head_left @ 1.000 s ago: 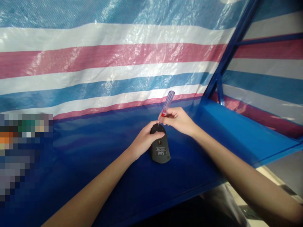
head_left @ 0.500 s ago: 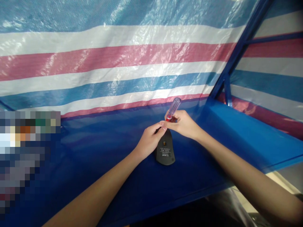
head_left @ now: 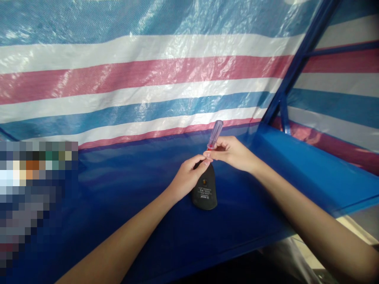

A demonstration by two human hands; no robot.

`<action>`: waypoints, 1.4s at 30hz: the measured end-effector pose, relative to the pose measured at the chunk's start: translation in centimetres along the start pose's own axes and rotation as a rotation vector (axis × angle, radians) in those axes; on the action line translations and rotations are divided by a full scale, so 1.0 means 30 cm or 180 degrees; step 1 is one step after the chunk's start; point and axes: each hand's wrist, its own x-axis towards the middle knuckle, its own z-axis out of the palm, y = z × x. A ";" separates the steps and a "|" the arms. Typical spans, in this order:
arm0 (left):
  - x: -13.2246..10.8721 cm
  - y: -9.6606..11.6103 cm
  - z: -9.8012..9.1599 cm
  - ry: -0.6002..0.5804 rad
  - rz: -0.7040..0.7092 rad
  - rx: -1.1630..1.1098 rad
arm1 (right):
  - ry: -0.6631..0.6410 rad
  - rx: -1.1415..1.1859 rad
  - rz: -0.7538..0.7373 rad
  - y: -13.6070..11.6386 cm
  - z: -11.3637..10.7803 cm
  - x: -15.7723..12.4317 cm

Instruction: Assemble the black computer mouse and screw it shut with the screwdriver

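Note:
A dark computer mouse (head_left: 205, 193) lies underside up on the blue surface, its sensor hole and printed label showing. My left hand (head_left: 189, 173) is closed at the mouse's far end, thumb and forefinger pinched together over it. Between the fingers of my right hand (head_left: 233, 152) is a screwdriver (head_left: 216, 132) with a clear purple handle and a red collar. It stands tilted, handle up and leaning slightly right. Both hands' fingertips meet around its lower part, so the shaft and tip are hidden, as is the mouse's far end.
The blue table surface (head_left: 118, 189) spreads beneath the hands. Behind it hangs a striped plastic sheet (head_left: 148, 71), with a blue metal frame post (head_left: 290, 75) at the right. A blurred-out patch (head_left: 29, 189) covers things at the left.
The screwdriver handle has shifted slightly left and stands a little more upright. My right hand has moved slightly right along it. The near end of the mouse has swung slightly left.

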 end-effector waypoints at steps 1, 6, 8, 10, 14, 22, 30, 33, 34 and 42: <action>-0.001 -0.001 0.001 -0.0015 0.0009 -0.0006 | 0.0079 -0.0130 -0.0039 0.005 0.005 0.000; 0.000 0.004 -0.002 -0.0036 -0.0032 0.0009 | 0.0070 -0.0190 -0.0101 0.006 0.027 -0.002; 0.001 0.012 -0.004 -0.0083 -0.0034 -0.0073 | -0.0105 0.0173 0.0001 -0.002 0.029 -0.002; 0.002 0.020 -0.006 -0.0110 -0.0030 -0.0175 | -0.0275 0.0373 0.0116 -0.008 0.024 -0.002; 0.002 0.025 -0.007 -0.0099 -0.0124 -0.0212 | -0.0386 0.0322 0.0157 -0.005 0.012 0.000; -0.003 -0.003 0.001 0.0052 -0.0135 0.0013 | 0.0262 -0.0871 -0.0085 0.001 0.046 0.003; -0.002 0.027 -0.004 -0.0019 -0.0164 -0.0006 | -0.0396 0.0294 0.0064 -0.011 0.012 -0.003; -0.001 0.030 -0.002 -0.0089 -0.0094 0.0020 | -0.0384 0.0486 0.0139 -0.009 0.009 -0.003; -0.001 0.027 -0.002 -0.0086 -0.0086 0.0032 | -0.0317 0.0414 0.0113 -0.009 0.012 -0.003; 0.001 -0.005 -0.005 -0.0019 -0.0156 0.0206 | 0.0060 -0.0816 -0.0266 -0.011 0.038 -0.007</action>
